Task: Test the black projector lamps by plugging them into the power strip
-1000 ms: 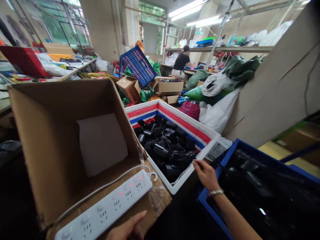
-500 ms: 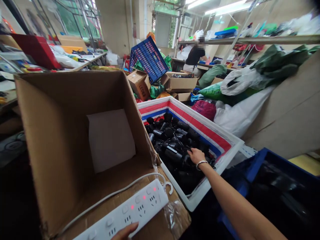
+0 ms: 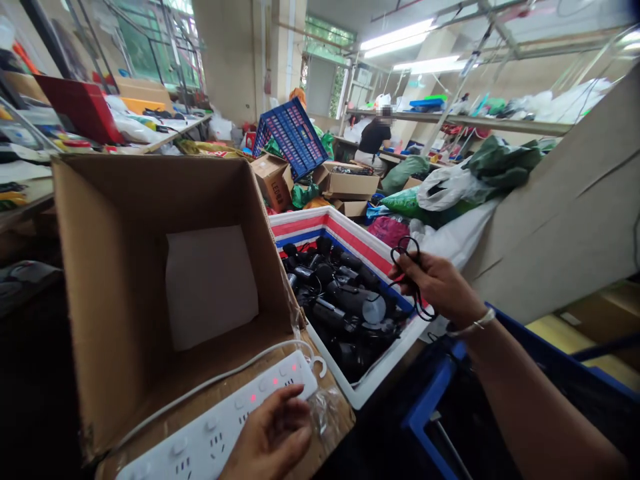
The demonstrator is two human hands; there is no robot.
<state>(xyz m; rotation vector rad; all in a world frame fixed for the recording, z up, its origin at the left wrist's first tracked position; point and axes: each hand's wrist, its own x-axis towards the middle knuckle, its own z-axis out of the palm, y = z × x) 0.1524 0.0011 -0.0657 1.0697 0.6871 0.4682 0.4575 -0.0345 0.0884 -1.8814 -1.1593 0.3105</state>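
Observation:
My right hand (image 3: 437,283) is closed around a looped black cable (image 3: 424,308) above the right rim of a white-edged bin (image 3: 360,393). In the bin lie many black cylindrical devices (image 3: 330,317). One black cylinder with a pale round end (image 3: 374,309) sits on top, close to the cable; whether they are joined I cannot make out. Over a white power strip (image 3: 200,433) with red lights, my left hand (image 3: 277,433) hovers with fingers loosely bent and holding nothing. The strip lies on a cardboard surface in front of an open cardboard box (image 3: 95,300).
A white sheet (image 3: 213,287) lies inside the box. To the right stands a blue crate (image 3: 425,413) with dark contents. Farther back are a tilted blue basket (image 3: 290,137), cartons, plastic sacks (image 3: 450,190) and a seated person (image 3: 373,140).
My right hand has risen out of the bin toward the right, bringing the looped cable up. My left hand has come further into view over the power strip. The pale-ended cylinder now shows on top.

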